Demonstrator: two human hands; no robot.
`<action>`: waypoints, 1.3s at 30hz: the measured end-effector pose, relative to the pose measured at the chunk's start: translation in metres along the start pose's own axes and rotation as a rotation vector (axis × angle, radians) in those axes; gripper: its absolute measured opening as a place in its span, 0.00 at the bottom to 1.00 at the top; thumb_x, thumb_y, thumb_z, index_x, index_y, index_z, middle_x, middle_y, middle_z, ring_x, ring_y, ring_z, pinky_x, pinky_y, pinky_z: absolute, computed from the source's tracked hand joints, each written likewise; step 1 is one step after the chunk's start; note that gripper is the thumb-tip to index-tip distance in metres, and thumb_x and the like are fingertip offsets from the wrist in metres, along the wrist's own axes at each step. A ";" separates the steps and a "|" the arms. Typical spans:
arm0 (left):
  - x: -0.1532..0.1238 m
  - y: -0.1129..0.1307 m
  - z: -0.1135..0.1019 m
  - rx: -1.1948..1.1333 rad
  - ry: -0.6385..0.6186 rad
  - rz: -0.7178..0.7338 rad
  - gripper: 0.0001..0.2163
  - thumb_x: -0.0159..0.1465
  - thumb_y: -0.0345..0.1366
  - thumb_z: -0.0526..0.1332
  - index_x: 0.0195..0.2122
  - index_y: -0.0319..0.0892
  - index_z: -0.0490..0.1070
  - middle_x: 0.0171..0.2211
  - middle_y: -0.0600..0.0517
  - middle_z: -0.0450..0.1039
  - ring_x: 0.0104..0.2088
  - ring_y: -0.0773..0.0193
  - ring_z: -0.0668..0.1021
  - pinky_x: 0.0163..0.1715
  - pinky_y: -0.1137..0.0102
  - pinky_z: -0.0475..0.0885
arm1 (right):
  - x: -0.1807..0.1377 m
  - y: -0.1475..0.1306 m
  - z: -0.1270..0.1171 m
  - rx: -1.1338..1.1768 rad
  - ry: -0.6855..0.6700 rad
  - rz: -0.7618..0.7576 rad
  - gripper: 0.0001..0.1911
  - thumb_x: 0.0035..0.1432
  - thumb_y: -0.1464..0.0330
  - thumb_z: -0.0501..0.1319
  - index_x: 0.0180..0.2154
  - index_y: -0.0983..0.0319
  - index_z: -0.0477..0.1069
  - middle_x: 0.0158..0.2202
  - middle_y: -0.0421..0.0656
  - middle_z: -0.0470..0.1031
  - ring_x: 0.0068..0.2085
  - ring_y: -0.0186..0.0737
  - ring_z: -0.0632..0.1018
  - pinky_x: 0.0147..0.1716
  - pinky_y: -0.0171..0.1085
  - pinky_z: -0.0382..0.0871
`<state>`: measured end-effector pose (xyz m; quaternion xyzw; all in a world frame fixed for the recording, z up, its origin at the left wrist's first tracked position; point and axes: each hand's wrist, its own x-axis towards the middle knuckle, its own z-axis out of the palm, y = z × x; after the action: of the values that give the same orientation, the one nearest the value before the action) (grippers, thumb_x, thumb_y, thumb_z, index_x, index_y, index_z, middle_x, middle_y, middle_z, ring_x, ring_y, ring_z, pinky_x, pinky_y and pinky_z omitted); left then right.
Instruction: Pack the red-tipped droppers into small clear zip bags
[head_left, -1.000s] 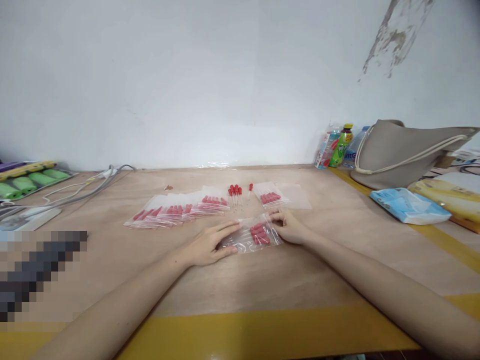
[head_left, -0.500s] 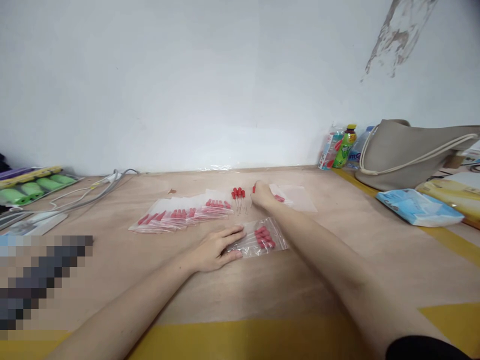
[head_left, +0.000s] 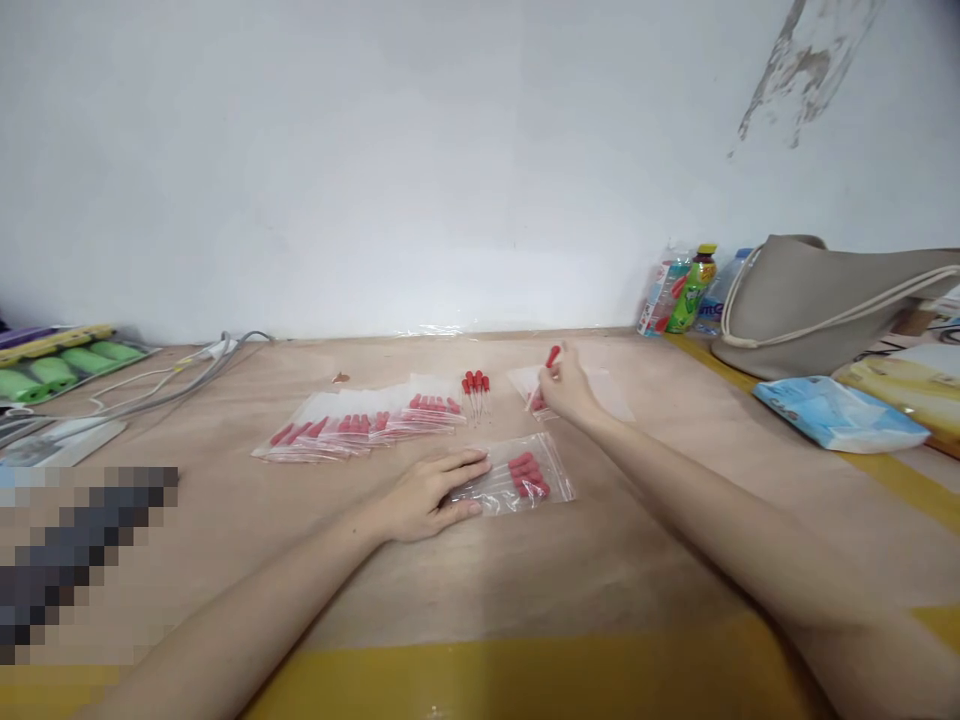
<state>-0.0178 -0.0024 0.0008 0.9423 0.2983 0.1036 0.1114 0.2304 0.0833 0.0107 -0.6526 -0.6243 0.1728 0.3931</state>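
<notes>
My left hand (head_left: 431,490) lies flat, fingers stretched out, on the left end of a clear zip bag (head_left: 517,478) holding several red-handled tools. My right hand (head_left: 566,388) is raised a little above another clear bag (head_left: 529,385) farther back, pinching one red-handled tool (head_left: 553,356) between its fingers. Three loose red-handled tools (head_left: 475,386) lie just left of that hand. A row of filled clear bags (head_left: 360,420) overlaps to the left.
The wooden table (head_left: 225,520) has a yellow front stripe. At the back right stand bottles (head_left: 688,292), a grey bag (head_left: 817,300) and a blue tissue pack (head_left: 840,412). Cables (head_left: 180,380) and green rolls (head_left: 60,365) lie far left.
My right hand left the near bag, reached back to the loose tools, picked one up and moved right over the far bag. My left hand stayed flat on the near bag.
</notes>
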 end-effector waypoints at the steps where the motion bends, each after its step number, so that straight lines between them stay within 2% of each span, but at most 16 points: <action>1: 0.000 0.000 0.000 -0.002 0.002 0.000 0.23 0.64 0.46 0.51 0.59 0.47 0.54 0.60 0.50 0.53 0.58 0.60 0.60 0.57 0.63 0.58 | -0.008 0.009 -0.010 0.164 0.054 -0.020 0.31 0.55 0.69 0.48 0.58 0.68 0.37 0.27 0.41 0.71 0.23 0.35 0.73 0.24 0.34 0.68; 3: 0.001 -0.001 0.000 -0.004 0.001 -0.005 0.23 0.64 0.46 0.51 0.59 0.47 0.54 0.60 0.50 0.53 0.58 0.60 0.60 0.56 0.62 0.58 | -0.025 0.028 -0.026 0.416 0.132 -0.005 0.34 0.51 0.67 0.52 0.57 0.65 0.39 0.23 0.34 0.67 0.20 0.34 0.72 0.21 0.33 0.68; 7: 0.001 0.000 0.000 -0.002 -0.003 -0.020 0.23 0.64 0.46 0.50 0.59 0.48 0.54 0.60 0.50 0.53 0.58 0.59 0.60 0.57 0.62 0.57 | -0.052 0.047 -0.030 0.628 0.172 0.041 0.34 0.45 0.65 0.58 0.52 0.61 0.45 0.21 0.30 0.64 0.21 0.33 0.72 0.21 0.33 0.70; 13: 0.001 -0.001 0.001 0.001 0.001 -0.023 0.22 0.64 0.46 0.50 0.59 0.48 0.54 0.60 0.51 0.53 0.58 0.60 0.60 0.56 0.62 0.58 | -0.065 0.034 -0.014 0.868 0.111 0.163 0.27 0.42 0.65 0.62 0.41 0.58 0.48 0.21 0.30 0.68 0.21 0.32 0.74 0.25 0.34 0.73; 17: 0.000 -0.002 0.002 -0.004 0.011 -0.011 0.22 0.64 0.46 0.50 0.59 0.49 0.53 0.60 0.51 0.53 0.58 0.59 0.61 0.56 0.61 0.58 | -0.070 0.027 -0.009 0.992 0.051 0.161 0.24 0.43 0.64 0.62 0.37 0.57 0.47 0.21 0.29 0.68 0.22 0.33 0.75 0.27 0.36 0.74; 22: 0.000 -0.001 0.001 -0.002 0.003 -0.030 0.22 0.64 0.46 0.50 0.59 0.50 0.53 0.60 0.51 0.53 0.58 0.59 0.61 0.56 0.62 0.59 | -0.076 0.030 -0.012 0.972 0.014 0.161 0.24 0.44 0.63 0.61 0.38 0.57 0.48 0.20 0.29 0.68 0.21 0.34 0.75 0.23 0.34 0.72; 27: 0.000 0.000 0.000 -0.009 0.008 -0.026 0.23 0.64 0.47 0.50 0.60 0.50 0.52 0.60 0.51 0.52 0.58 0.58 0.60 0.56 0.61 0.58 | -0.077 0.030 -0.015 1.013 -0.011 0.195 0.23 0.45 0.64 0.62 0.36 0.56 0.48 0.21 0.30 0.69 0.22 0.34 0.76 0.25 0.36 0.72; 31: 0.000 0.001 0.000 -0.020 0.018 -0.030 0.25 0.64 0.47 0.50 0.61 0.48 0.47 0.60 0.50 0.52 0.59 0.58 0.60 0.56 0.61 0.58 | -0.075 0.031 -0.017 1.023 -0.098 0.236 0.20 0.46 0.64 0.61 0.35 0.57 0.50 0.23 0.31 0.70 0.23 0.33 0.76 0.25 0.35 0.72; 34: 0.000 0.001 0.000 -0.015 0.012 -0.035 0.26 0.64 0.47 0.50 0.62 0.47 0.47 0.60 0.49 0.52 0.59 0.59 0.59 0.57 0.62 0.57 | -0.076 0.035 -0.020 0.943 -0.192 0.216 0.18 0.44 0.64 0.63 0.33 0.59 0.55 0.24 0.32 0.70 0.22 0.30 0.74 0.23 0.32 0.69; 39: 0.001 0.001 0.000 -0.016 0.016 -0.030 0.26 0.64 0.46 0.51 0.61 0.47 0.47 0.60 0.50 0.52 0.59 0.58 0.60 0.56 0.61 0.58 | -0.078 0.037 -0.023 0.717 -0.333 0.135 0.17 0.40 0.63 0.66 0.29 0.63 0.62 0.18 0.34 0.69 0.19 0.27 0.70 0.17 0.26 0.61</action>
<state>-0.0170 -0.0028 0.0011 0.9360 0.3122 0.1118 0.1182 0.2591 0.0053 -0.0225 -0.4764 -0.5353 0.5086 0.4773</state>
